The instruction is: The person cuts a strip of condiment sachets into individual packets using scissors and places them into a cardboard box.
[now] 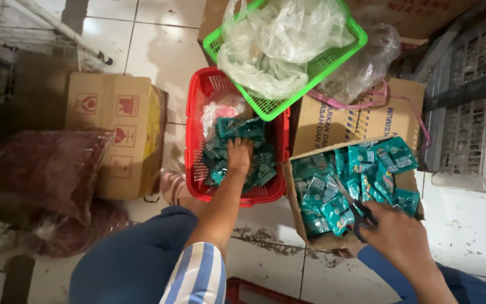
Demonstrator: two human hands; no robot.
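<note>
We are looking down over a tiled floor point(158, 50) that is filling the top and bottom of the frame. At the left a brown cardboard box point(116, 138) is lying on its side, with a dark red plastic bag point(46, 169) slumping beside it at the far left. In the upper middle a green basket point(316, 67) is holding crumpled clear plastic bags point(279, 42) and is resting partly over the top edge of a red basket point(198, 169) in the centre. Just right of the red basket an open carton point(299, 191) is sitting, crowded with teal sachets point(367, 174).

We are pressing our left hand point(238, 156) down into a heap of teal packets point(254, 169) inside the red basket; its fingers are curling down among the packets, but we cannot tell whether they are gripping any.

At the lower right our right hand point(397, 236) is closing around the dark handles of a pair of scissors point(361, 217), whose blades are pointing up-left over the sachets in the carton. We cannot tell whether the blades are touching a sachet.
</note>
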